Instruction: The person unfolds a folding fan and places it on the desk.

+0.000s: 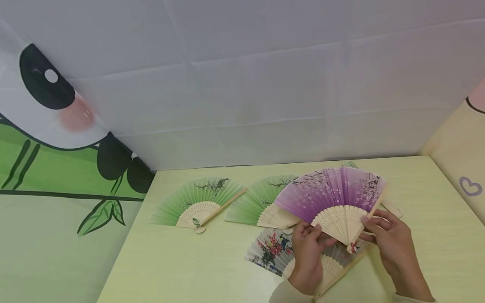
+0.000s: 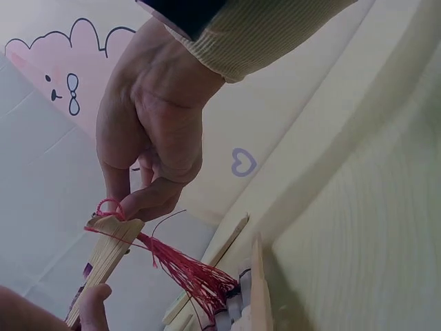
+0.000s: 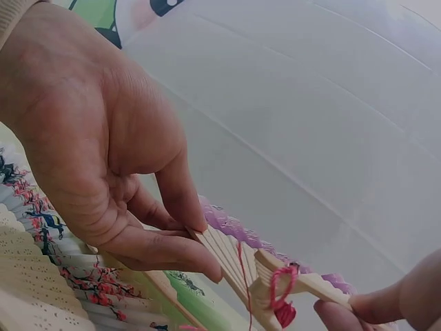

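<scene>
A purple folding fan [image 1: 327,189] with blossom print and pale ribs is spread open above the table. My left hand [image 1: 308,252] pinches its left edge between thumb and fingers; part of that hand also shows at the lower left of the left wrist view. On the other edge, my right hand [image 1: 395,240] pinches the outer rib near the pivot. Red cord and a tassel [image 2: 182,269] hang from the pivot. Below the hands lies a spread grey fan [image 1: 270,250] with red flowers, partly hidden by the left hand.
Two spread green fans [image 1: 212,193] [image 1: 265,195] lie to the left on the pale table [image 1: 170,269]; the purple fan overlaps the nearer one. Another fan [image 1: 392,208] is mostly hidden behind the purple one. A whitish cloth wall [image 1: 242,105] stands at the back, with printed side walls.
</scene>
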`<state>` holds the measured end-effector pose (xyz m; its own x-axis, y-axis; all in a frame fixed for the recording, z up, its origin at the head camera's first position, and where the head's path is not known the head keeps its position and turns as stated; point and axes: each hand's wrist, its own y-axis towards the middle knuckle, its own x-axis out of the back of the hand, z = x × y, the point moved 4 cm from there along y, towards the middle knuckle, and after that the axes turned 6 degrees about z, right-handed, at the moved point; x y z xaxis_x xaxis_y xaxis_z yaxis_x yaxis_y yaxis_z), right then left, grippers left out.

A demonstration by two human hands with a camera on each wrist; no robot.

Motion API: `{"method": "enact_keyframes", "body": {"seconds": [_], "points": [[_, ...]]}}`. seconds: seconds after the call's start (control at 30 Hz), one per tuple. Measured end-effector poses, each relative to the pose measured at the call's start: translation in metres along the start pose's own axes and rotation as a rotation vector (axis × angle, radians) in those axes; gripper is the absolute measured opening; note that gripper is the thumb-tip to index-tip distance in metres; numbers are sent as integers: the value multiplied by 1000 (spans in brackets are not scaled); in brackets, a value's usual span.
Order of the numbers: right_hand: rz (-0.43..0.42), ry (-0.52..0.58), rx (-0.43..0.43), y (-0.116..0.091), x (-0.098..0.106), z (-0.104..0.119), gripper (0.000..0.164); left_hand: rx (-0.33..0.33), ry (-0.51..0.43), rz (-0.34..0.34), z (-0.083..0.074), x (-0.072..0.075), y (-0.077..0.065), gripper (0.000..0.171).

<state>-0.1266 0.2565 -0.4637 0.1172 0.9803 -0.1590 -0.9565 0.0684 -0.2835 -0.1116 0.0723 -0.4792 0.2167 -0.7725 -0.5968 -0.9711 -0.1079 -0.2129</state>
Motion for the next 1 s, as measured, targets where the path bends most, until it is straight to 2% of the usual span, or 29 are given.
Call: {"method": "enact_keyframes", "body": {"seconds": [0.3, 0.5, 0.83, 1.0], "points": [[-78, 79, -17, -5, 6, -1, 30, -13, -28, -11, 3, -4, -3, 8], [-114, 208, 13, -9, 16, -2, 31, 16, -70, -11, 6, -9, -6, 7], [-254, 310, -28, -13, 38, -8, 35, 51, -99, -3, 20, -19, -12, 17], [-313, 380, -16, -16, 44, -9, 31, 84, -115, -19, 26, -22, -14, 15]]}}
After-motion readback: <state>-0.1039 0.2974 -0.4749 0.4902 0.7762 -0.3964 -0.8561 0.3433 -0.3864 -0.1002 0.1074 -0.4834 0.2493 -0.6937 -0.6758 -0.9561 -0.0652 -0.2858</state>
